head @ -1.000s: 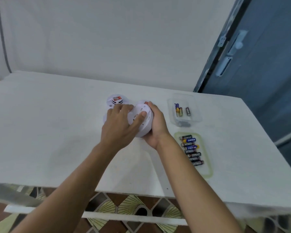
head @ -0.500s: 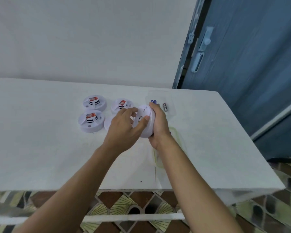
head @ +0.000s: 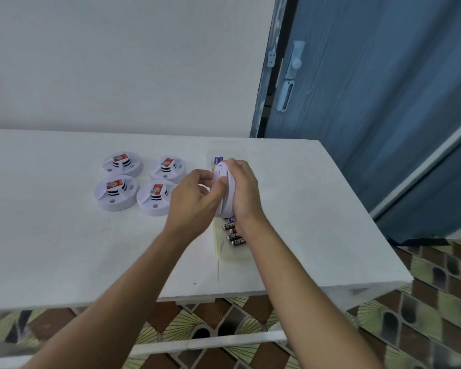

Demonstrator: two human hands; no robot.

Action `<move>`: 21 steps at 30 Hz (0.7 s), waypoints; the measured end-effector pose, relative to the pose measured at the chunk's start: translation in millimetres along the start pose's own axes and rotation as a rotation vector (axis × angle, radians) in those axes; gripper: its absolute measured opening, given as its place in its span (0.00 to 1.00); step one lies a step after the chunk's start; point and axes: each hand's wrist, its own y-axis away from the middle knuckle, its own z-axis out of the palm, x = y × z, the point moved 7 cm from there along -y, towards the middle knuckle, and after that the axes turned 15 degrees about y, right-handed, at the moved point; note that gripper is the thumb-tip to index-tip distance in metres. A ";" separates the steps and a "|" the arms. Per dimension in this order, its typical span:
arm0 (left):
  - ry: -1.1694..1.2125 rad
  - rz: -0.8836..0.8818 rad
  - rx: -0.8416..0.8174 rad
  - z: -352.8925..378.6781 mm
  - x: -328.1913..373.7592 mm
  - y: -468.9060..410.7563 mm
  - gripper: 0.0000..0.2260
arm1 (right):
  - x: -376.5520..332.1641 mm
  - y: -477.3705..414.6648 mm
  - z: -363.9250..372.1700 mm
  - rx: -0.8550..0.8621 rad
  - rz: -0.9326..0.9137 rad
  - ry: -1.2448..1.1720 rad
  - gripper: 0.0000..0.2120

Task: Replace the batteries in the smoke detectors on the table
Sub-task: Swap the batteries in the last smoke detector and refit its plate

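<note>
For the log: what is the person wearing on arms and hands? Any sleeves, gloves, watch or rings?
Nothing worn shows. The left hand and right hand are ungloved, with no ring or watch visible from this side. The left forearm and right forearm are bare down to the frame's lower edge; no sleeve is in view.

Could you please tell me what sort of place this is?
Probably an ordinary indoor room, perhaps in a home: a plain white table against a white wall, a blue door, and patterned floor tiles.
</note>
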 end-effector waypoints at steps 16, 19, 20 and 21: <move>0.248 -0.338 -0.090 -28.2 -50.7 -2.0 0.16 | 3.8 -4.2 -23.7 0.041 0.003 -0.096 0.18; -0.349 -0.171 -0.106 -52.0 -68.9 -3.3 0.19 | 17.3 -4.7 -20.3 -0.029 0.137 -0.251 0.19; -0.488 -0.113 -0.136 -55.0 -72.3 -2.1 0.20 | 20.9 -4.4 -19.0 -0.047 0.176 -0.300 0.17; -0.591 -0.064 -0.177 -55.1 -75.4 -0.3 0.22 | 24.6 -4.2 -19.0 -0.048 0.213 -0.334 0.16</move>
